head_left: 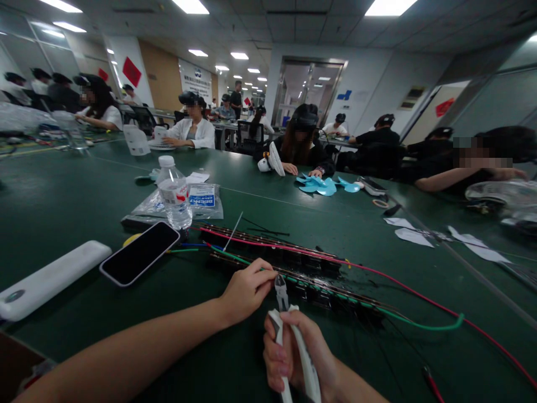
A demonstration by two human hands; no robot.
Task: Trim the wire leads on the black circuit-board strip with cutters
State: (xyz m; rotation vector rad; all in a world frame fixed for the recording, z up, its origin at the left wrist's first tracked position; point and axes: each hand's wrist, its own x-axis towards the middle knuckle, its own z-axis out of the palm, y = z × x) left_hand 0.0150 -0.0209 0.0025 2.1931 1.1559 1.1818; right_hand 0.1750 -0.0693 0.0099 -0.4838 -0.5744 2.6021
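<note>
My right hand (300,352) is wrapped round the white handles of a pair of diagonal cutting pliers (282,292), whose jaws point away from me. The jaw tips are at the near edge of a long black strip (323,286) with bare metal wires and a green wire (432,326) along it. My left hand (247,288) is pinched at the same strip, just left of the jaws; what lies between its fingertips is too small to make out. Behind runs a second black strip (293,252) with a red wire (377,271). A thin white cable tie (233,230) sticks up at the left end.
Left of the strips lie a phone (140,253) and a long white device (54,280). A water bottle (174,196) stands by a plastic bag (212,202). Blue fan blades (321,184) lie across the table (104,190) before a seated co-worker (300,140). Paper pieces (413,236) are at right.
</note>
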